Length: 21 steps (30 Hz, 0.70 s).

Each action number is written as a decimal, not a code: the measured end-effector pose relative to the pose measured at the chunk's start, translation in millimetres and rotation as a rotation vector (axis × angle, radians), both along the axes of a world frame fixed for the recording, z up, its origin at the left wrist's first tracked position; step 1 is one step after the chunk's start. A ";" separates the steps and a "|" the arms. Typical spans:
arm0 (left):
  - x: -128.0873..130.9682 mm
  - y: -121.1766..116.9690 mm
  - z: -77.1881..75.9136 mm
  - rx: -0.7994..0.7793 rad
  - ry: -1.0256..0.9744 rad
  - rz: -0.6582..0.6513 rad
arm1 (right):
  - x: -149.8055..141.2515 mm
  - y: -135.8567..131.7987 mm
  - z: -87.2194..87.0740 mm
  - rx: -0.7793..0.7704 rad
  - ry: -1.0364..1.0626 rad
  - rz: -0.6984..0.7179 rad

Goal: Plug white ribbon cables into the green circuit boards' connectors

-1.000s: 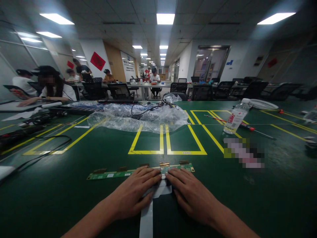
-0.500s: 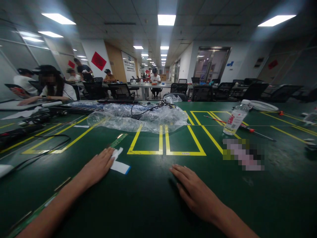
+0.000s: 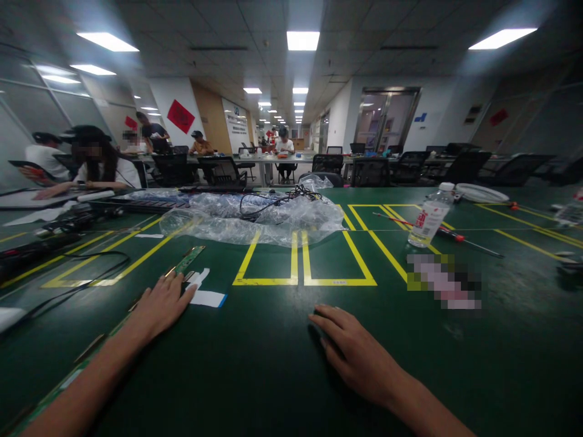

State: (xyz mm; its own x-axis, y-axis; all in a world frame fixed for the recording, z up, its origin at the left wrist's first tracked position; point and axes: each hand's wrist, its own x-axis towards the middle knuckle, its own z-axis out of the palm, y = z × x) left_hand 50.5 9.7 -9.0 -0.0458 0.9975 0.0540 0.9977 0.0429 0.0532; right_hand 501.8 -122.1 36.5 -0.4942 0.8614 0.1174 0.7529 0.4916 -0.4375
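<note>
A long, narrow green circuit board point(image 3: 187, 261) lies slantwise on the table at the left, partly covered by my forearm. My left hand point(image 3: 159, 306) rests palm down over it, fingers stretched out flat on the board. A white flat ribbon cable point(image 3: 207, 298) with a blue end sticks out to the right beside those fingertips. My right hand point(image 3: 348, 340) lies low over the bare table right of centre. Its fingers are extended and slightly bent, the thumb apart, and nothing is in it.
Beyond my hands, clear plastic wrap point(image 3: 255, 218) with black cables lies on the green table point(image 3: 264, 364). A water bottle point(image 3: 428, 215) stands at the right, by a screwdriver point(image 3: 476, 244) and a blurred item point(image 3: 444, 282). Across the table, a person point(image 3: 102, 167) sits at the left.
My left hand has moved left and slightly down, and the circuit board with its ribbon cable has shifted left along with it. The right hand has barely moved.
</note>
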 end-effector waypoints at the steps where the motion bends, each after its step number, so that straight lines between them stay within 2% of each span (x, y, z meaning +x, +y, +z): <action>1: 2.0 -0.8 0.2 0.007 0.000 -0.022 | -0.2 0.5 -0.2 0.002 0.002 -0.003; 3: 12.1 -3.7 1.2 0.005 -0.007 -0.100 | -0.6 1.4 -0.8 0.005 0.009 -0.010; 5: 33.0 -11.2 3.6 -0.008 -0.029 -0.235 | -1.1 2.0 -1.3 0.013 0.018 -0.020; 11: 140.2 -68.2 21.5 -0.095 -0.121 -0.755 | -7.2 0.3 0.0 0.029 -0.003 -0.021; 14: 175.0 -90.5 27.6 -0.082 -0.160 -0.910 | -13.3 -2.8 2.0 0.018 -0.034 0.032; 16: 178.0 -90.4 27.8 -0.049 -0.160 -0.915 | -16.7 -4.5 4.1 -0.004 -0.053 0.088; 17: 173.1 -85.3 27.0 -0.035 -0.140 -0.875 | -17.7 -5.0 5.4 -0.018 -0.062 0.110; 19: 151.7 -67.7 24.6 0.001 -0.056 -0.672 | -17.9 -5.1 8.2 -0.045 -0.073 0.137; 21: 118.7 -45.8 22.2 0.043 0.049 -0.367 | -16.1 -4.5 10.7 -0.067 -0.068 0.146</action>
State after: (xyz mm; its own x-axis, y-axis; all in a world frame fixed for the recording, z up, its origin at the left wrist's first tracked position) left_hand 169.2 -36.1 13.2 0.3179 0.9439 0.0891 0.9477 -0.3190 -0.0012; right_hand 485.7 -126.6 47.2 -0.6193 0.7848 0.0240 0.7048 0.5691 -0.4236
